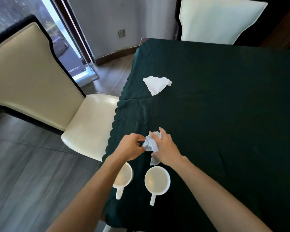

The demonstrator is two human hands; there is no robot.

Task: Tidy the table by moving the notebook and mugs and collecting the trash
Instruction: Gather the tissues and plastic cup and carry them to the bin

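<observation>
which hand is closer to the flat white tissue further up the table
Right. The right hand, gripping a crumpled tissue, sits below the flat tissue; the left hand is lower-left, slightly farther.

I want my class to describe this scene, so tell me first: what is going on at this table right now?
A person is tidying a table covered with a dark green cloth. The right hand holds a crumpled tissue just above the cloth, and the left hand reaches in beside it, fingers at its edge. Another white tissue lies farther away, untouched. Two white mugs stand near the person, handles pointing toward them; the left forearm partly hides one. No notebook is in view.
</observation>
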